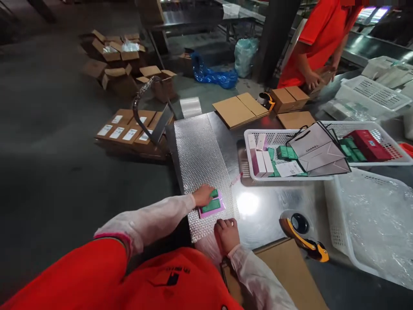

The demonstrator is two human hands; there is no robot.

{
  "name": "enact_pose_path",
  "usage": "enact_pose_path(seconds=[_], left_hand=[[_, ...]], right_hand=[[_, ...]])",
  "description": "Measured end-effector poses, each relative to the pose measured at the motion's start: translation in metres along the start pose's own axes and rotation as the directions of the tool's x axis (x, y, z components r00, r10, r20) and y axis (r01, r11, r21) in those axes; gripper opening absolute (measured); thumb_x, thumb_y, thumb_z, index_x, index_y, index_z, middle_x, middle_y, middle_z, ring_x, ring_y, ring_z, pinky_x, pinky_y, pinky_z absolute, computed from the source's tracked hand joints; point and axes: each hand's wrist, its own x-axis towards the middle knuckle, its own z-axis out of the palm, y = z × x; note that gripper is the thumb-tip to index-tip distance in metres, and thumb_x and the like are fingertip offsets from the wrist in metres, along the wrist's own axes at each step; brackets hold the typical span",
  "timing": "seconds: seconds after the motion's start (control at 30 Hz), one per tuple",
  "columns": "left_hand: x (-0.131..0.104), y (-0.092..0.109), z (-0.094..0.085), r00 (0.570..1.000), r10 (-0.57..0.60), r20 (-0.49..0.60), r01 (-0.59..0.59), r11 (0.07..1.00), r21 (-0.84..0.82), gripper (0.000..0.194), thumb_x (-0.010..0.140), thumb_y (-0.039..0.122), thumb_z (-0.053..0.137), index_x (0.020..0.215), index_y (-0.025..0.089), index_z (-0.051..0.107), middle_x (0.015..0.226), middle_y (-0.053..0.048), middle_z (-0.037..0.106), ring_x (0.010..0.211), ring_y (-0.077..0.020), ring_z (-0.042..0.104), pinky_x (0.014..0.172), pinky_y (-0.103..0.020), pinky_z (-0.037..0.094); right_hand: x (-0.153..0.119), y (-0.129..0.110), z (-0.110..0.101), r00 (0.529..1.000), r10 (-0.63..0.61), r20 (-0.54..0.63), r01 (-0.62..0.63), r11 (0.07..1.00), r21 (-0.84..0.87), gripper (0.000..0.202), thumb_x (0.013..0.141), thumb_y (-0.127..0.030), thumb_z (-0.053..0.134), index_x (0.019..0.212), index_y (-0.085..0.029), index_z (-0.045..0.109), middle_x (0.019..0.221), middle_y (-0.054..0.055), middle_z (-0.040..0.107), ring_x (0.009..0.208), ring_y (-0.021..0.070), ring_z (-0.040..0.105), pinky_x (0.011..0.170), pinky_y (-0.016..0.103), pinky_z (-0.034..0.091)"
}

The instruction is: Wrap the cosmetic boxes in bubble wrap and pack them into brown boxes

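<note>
A long strip of bubble wrap (201, 150) lies on the metal table. On its near part rests a flat pink item (213, 212) with two green packets (211, 205) on top. My left hand (203, 196) touches the upper green packet, its fingers together and partly hidden at the packet's edge. Just below and to the right, my right hand (227, 234) is curled at the near end of the bubble wrap, close to the pink item but apart from it. What its fingers hold is too small to make out.
White baskets (295, 177) with boxes, green packets and a paper bag (318, 148) stand at the right. A tape dispenser (305, 239) and cardboard (290, 271) lie nearer. Flat cartons (240, 110) are beyond. Another person (319, 43) stands at the back right.
</note>
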Motion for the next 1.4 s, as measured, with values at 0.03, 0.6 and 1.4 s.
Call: enact_pose_path(seconds=[0.03,0.6,1.4], left_hand=[[-0.005,-0.001,0.005,1.000,-0.013,-0.017,0.013,1.000,-0.015,0.037,0.088,0.029,0.054,0.123,0.017,0.058,0.124,-0.013,0.065,0.121,-0.0276,0.057,0.103,-0.039,0.044],[-0.039,-0.002,0.074,0.922,-0.104,-0.374,0.045,0.986,-0.163,0.074,0.077,0.032,0.062,0.145,0.014,0.038,0.138,-0.017,0.053,0.130,-0.0333,0.045,0.115,-0.046,0.033],[-0.040,-0.007,0.068,0.913,-0.093,-0.398,-0.021,0.962,-0.272,0.072,0.076,0.044,0.072,0.136,0.012,0.049,0.135,-0.017,0.054,0.128,-0.0322,0.046,0.116,-0.043,0.033]], right_hand=[[0.002,0.001,0.000,1.000,-0.008,0.004,0.008,1.000,-0.012,0.021,0.096,-0.017,0.052,0.106,-0.020,0.071,0.109,0.009,0.071,0.092,0.0221,0.059,0.092,0.042,0.039],[0.015,0.027,0.001,0.977,-0.187,0.098,0.191,0.981,-0.034,0.019,0.096,-0.020,0.056,0.108,-0.021,0.070,0.114,0.007,0.070,0.102,0.0209,0.059,0.085,0.033,0.047],[0.017,0.051,0.006,0.936,-0.342,0.081,0.344,0.939,-0.004,0.024,0.100,-0.025,0.052,0.116,-0.023,0.069,0.113,0.008,0.071,0.107,0.0209,0.054,0.093,0.037,0.038]])
